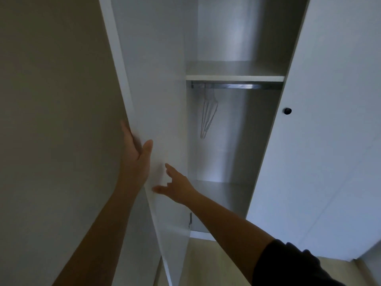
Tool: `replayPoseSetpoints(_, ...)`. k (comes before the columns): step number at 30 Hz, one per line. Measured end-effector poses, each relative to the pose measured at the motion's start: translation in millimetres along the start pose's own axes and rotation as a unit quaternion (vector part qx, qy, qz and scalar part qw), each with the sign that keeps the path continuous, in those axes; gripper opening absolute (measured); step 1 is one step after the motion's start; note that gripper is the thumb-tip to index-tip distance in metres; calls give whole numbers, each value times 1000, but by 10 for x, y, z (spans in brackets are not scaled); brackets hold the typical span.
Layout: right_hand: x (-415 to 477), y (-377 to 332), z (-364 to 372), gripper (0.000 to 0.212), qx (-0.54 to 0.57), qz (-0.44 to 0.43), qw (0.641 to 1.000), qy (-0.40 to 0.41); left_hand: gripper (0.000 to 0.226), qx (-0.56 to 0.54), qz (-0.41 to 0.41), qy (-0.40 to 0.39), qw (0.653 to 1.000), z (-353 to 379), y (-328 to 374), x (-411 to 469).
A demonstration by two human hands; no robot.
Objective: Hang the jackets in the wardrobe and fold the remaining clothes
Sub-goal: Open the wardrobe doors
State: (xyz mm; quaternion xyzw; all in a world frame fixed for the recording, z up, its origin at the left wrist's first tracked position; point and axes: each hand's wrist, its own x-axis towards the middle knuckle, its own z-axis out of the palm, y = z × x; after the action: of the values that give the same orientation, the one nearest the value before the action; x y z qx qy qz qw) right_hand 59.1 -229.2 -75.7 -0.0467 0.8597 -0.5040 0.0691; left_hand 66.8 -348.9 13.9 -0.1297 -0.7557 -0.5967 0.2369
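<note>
**Wardrobe standing open**

Head view: the left hand (136, 155) clasps the edge of the open door (156, 79), thumb in front; the right hand (177, 188), fingers spread, holds nothing. Inside the wardrobe (235, 78), clear hangers (208, 116) hang on the rail (237, 86).

dim, soft, wide-angle edge distortion

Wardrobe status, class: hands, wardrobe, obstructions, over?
Left hand holds white wardrobe door edge; right hand open beside it. Pale hangers on metal rail, no jackets. Nothing blocks the opening.
</note>
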Motion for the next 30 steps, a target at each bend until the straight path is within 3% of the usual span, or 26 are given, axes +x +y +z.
replayPoseSetpoints(8, -152, 607, -884, 85, 22, 28, 998, 46, 77, 118, -1, 166, 979, 564, -130, -395)
replayPoseSetpoints(13, -220, 998, -1614, 79, 3, 41, 996, 76, 81, 220, -18, 243, 945, 1116, -68, -622)
replayPoseSetpoints(25, -245, 1400, -3348, 46, 0, 40, 974, 221, 67, 156, -17, 70, 985, 2849, -45, -268)
replayPoseSetpoints(30, -98, 1437, -3807, 43, -25, 48, 960, 276, 65, 117, -23, 5, 993, 3464, -211, 136)
